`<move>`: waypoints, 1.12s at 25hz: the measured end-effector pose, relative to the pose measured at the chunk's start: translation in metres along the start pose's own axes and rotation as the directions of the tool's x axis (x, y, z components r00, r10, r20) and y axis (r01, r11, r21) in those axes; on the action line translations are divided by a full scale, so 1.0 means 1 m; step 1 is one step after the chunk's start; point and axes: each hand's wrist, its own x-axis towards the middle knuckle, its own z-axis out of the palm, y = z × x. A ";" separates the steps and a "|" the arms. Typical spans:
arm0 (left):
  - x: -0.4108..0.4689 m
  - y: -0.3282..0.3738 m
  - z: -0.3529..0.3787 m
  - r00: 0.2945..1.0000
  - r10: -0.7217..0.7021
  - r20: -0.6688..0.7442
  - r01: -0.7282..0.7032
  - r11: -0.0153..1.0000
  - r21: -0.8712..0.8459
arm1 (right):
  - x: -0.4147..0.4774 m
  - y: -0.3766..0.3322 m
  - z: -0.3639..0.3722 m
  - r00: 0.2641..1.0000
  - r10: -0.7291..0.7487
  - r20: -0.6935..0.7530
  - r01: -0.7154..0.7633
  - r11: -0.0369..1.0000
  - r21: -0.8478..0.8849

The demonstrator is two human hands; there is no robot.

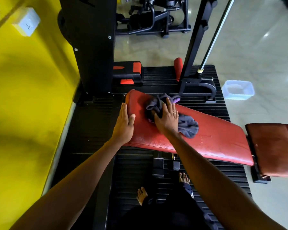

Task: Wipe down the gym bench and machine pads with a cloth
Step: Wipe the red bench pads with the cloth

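Note:
A long red bench pad [214, 140] runs from the middle of the view down to the right, with wet drops along its near edge. A crumpled dark grey cloth [188, 125] lies on its upper end. My right hand [166, 117] presses flat on the cloth with fingers spread. My left hand [124, 123] rests open against the pad's left edge, thumb on top. A second, brownish-red seat pad [273, 148] sits at the right end.
A black machine column [93, 47] stands behind the bench beside a yellow wall [23, 97]. A slanted black upright and chrome bar [213, 39] rise on the right. A clear plastic tub [238, 90] sits on the tiled floor. My bare feet [141, 195] stand on black ribbed matting.

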 end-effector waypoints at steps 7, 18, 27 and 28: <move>0.001 -0.005 -0.001 1.000 -0.003 0.027 0.003 1.000 0.011 | -0.081 0.043 0.004 0.976 -0.216 0.002 0.214 0.970 -0.118; -0.002 -0.002 -0.005 0.999 -0.001 0.039 0.002 0.999 -0.040 | -0.121 0.002 0.018 0.972 -0.237 -0.008 0.234 0.964 -0.123; 0.000 -0.005 -0.002 1.000 0.024 0.017 -0.024 1.000 -0.008 | -0.119 -0.032 0.031 0.984 -0.169 -0.050 0.170 0.986 0.004; -0.001 -0.006 0.000 0.999 0.049 0.006 -0.050 0.999 0.009 | -0.128 -0.017 0.028 0.955 -0.297 -0.020 0.296 0.954 -0.046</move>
